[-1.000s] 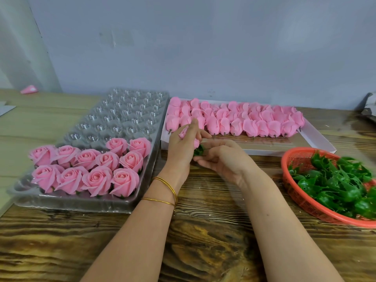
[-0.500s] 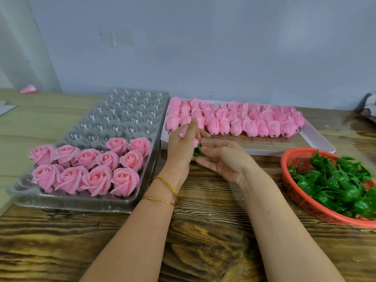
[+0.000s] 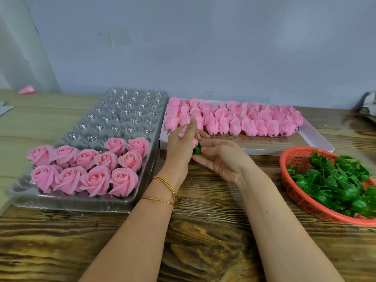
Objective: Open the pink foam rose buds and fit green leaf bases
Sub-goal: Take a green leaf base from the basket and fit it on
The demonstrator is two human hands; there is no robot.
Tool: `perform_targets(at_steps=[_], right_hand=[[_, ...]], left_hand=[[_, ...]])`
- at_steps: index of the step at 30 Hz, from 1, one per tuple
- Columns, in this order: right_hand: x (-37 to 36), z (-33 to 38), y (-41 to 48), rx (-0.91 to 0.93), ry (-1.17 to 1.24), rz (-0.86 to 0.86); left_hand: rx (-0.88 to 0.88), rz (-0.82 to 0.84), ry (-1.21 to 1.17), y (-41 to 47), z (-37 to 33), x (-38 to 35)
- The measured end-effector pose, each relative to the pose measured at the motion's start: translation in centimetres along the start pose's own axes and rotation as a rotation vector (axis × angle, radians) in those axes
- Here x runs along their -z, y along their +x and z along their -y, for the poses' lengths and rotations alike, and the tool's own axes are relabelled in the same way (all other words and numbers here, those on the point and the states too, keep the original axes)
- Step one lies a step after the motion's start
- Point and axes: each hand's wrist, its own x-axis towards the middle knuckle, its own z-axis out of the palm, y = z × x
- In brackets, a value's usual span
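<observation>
One bud (image 3: 182, 132) in left hand (image 3: 180, 148); right hand (image 3: 221, 159) pinches leaf base (image 3: 197, 149) beneath.

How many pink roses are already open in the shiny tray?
11 open roses in the clear tray: four in the front row, five in the middle row, two behind them at right. None look hidden.

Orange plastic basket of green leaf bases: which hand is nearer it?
Right. The right hand lies short of the basket; the left hand is beyond it, beside the clear plastic tray.
</observation>
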Motion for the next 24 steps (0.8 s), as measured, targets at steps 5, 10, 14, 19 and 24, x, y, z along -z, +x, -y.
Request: perform_targets(at_steps=[5,10,14,19,24], right_hand=[[0.08,-0.13,-0.03,0.006,-0.084,-0.019],[-0.13,-0.25,0.04,0.039,-0.042,-0.041],[-0.23,-0.33,0.07,0.049,-0.030,-0.038],[-0.08,-0.18,0.02,0.025,-0.009,0.006],[-0.04,-0.22,0.04,0.022,0.046,0.030]], left_hand=[[0.009,0.023,-0.002,0.05,0.11,0.14],[-0.009,0.040,0.009,0.10,0.27,0.08],[-0.007,0.037,0.020,0.16,0.29,0.13],[-0.004,0.009,0.016,0.19,0.34,0.11],[0.021,-0.003,0.012,0.16,0.20,0.15]])
